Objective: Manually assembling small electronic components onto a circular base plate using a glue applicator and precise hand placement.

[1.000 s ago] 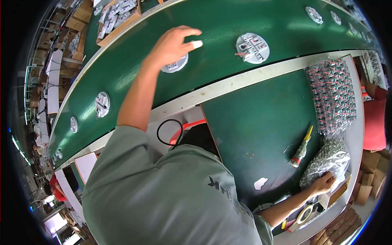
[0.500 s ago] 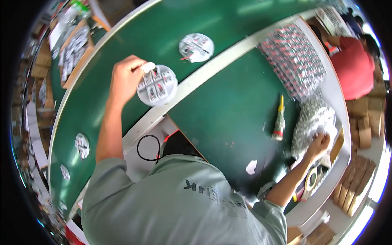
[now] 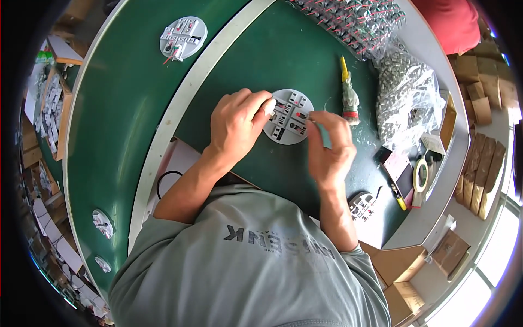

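Observation:
A round white plate (image 3: 284, 134) with raised rectangular sections and small dark and red parts is over the green tabletop in front of me. My left hand (image 3: 235, 124) grips its left edge between thumb and fingers, with a white covering on a fingertip. At the plate's right edge is my right hand (image 3: 333, 147), thumb and forefinger pinched together. Whatever sits between those right fingertips, if anything, is too small to make out. A brush-like tool with a yellow handle (image 3: 344, 70) lies beyond my right hand.
At the right stands a clear bag of small grey parts (image 3: 406, 98), below a bubbled sheet of red-tipped pieces (image 3: 354, 24). A tape roll (image 3: 420, 175) and a yellow marker (image 3: 399, 199) lie nearer. Another round plate (image 3: 183, 38) rests on the green strip beyond a pale rail (image 3: 182, 109).
My left hand has brought the round plate from the green strip across the rail to the tabletop. My right hand has left the clear bag and come to the plate. The view has shifted.

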A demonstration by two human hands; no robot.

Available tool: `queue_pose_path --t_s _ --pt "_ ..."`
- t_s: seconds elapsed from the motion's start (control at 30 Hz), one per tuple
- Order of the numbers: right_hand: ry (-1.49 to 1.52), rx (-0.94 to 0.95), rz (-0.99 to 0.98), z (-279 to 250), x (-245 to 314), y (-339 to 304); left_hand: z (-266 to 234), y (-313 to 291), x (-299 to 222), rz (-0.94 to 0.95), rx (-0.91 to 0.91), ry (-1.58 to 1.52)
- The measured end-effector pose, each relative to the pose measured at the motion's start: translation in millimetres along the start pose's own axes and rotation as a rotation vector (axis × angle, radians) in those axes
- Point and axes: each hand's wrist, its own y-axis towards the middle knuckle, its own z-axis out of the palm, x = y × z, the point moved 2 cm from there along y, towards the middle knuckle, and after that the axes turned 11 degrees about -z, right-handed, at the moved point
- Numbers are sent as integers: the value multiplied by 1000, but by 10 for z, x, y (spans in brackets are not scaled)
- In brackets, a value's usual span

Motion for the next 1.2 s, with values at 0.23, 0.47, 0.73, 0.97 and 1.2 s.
queue_pose_path --t_s 0.23,0.47,0.73,0.97,1.2 --pt "9 32 -168 233 -62 -190 -31 -13 -11 -17 10 11" --pt "-70 70 -189 244 93 -191 -135 -22 8 -19 68 21" --pt "-49 39 -28 -147 -15 448 -347 -180 30 -110 186 35" --pt "-255 -43 -93 -444 -1320 2014 -414 -178 -71 18 230 -66" --pt "-145 372 -56 -473 -1383 2361 -422 -184 -11 -1 409 26"
